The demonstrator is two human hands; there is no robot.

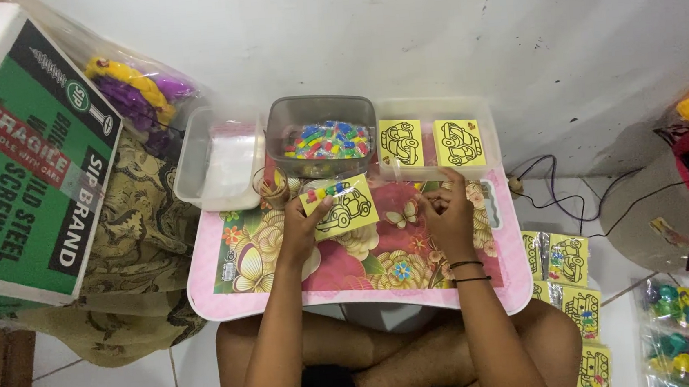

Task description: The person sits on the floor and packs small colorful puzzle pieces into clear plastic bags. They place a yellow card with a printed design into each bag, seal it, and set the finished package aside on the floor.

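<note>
Holding a yellow card (340, 204) near the table's far edge, the left hand (308, 225) is pinching it. Right hand (447, 210) fingers are curling together, seemingly on something tiny I cannot make out.

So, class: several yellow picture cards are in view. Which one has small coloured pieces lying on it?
The yellow card in the left hand; coloured pieces sit along its top edge, unlike the cards in the tray.

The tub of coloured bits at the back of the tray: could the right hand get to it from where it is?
Probably yes: the right hand sits just in front of the grey tub, whose top is open, with nothing between them.
</note>
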